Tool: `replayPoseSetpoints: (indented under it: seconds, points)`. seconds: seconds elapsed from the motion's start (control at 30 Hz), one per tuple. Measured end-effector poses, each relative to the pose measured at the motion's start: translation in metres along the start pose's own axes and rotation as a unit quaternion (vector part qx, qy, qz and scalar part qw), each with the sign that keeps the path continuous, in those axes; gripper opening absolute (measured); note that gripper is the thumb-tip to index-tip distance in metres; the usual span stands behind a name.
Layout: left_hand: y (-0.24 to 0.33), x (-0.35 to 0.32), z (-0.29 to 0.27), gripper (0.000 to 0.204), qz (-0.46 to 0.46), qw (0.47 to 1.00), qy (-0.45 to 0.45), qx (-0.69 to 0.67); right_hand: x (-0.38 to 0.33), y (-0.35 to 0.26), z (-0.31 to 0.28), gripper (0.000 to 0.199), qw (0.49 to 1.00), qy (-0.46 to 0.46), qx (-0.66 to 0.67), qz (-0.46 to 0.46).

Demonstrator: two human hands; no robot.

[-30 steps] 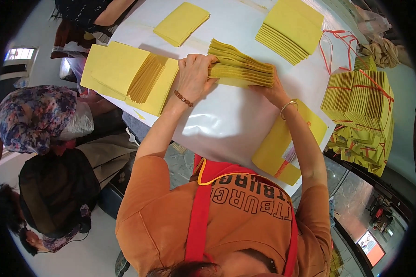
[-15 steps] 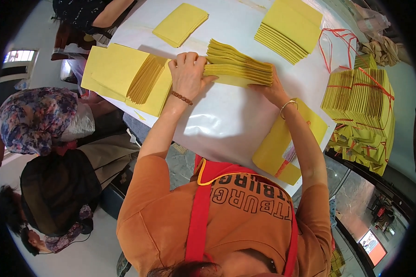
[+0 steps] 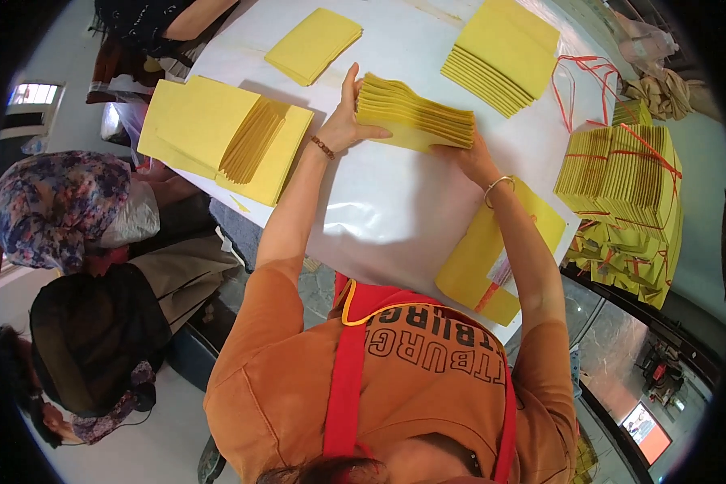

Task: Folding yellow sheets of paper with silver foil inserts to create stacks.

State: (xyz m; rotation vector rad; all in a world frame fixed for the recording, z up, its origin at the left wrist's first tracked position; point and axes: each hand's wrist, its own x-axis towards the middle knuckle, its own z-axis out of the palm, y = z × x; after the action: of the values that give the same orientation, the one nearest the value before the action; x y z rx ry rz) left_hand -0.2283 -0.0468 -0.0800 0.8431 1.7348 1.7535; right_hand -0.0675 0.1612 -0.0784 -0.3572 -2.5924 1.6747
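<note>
A stack of yellow folded papers (image 3: 415, 117) stands on the white-covered table between my two hands, its many folded edges fanned in a wavy line. My left hand (image 3: 347, 119) is at its left end, with fingers stretched out away from me and the thumb spread along the near side. At the right end my right hand (image 3: 472, 159) grips the stack; its fingertips are partly hidden by the papers. Left of my left hand lie yellow sheets (image 3: 189, 109) with a folded bundle (image 3: 252, 141) on top.
Far off on the table (image 3: 363, 218) are a thin yellow pile (image 3: 315, 46) and a larger stack (image 3: 504, 52). Red ties (image 3: 569, 89) lie near bundled yellow papers (image 3: 621, 169) at the right. Under my right forearm sits a yellow packet (image 3: 480, 258). Other people (image 3: 64, 206) are at the left.
My left hand's fingers have straightened from their bent hold over the stack's left end, and the thumb has spread along its near side. The right hand keeps its place.
</note>
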Motion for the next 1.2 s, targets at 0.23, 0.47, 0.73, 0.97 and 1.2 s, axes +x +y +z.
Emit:
replayPoseSetpoints:
  seconds: [0.23, 0.47, 0.73, 0.97, 1.2]
  points:
    - [-0.013, 0.007, 0.011, 0.101, -0.021, 0.992, -0.004, -0.125, 0.003, -0.013, 0.016, 0.068, 0.971, 0.07, 0.216, 0.07]
    - [0.0, 0.024, 0.013, 0.074, -0.065, 0.997, 0.005, -0.038, 0.008, -0.041, 0.005, 0.044, 0.921, 0.09, 0.318, 0.208]
    - [0.012, 0.017, 0.012, 0.075, -0.098, 0.986, -0.1, -0.092, -0.003, -0.032, 0.003, 0.042, 0.875, 0.111, 0.428, 0.198]
    - [-0.013, 0.014, 0.015, 0.081, -0.044, 0.996, -0.082, 0.005, -0.003, 0.015, -0.002, 0.066, 0.975, 0.011, 0.209, 0.078]
    - [-0.048, 0.008, 0.007, 0.078, -0.061, 0.995, -0.084, 0.004, 0.0, 0.003, 0.001, 0.07, 0.984, 0.01, 0.169, 0.051]
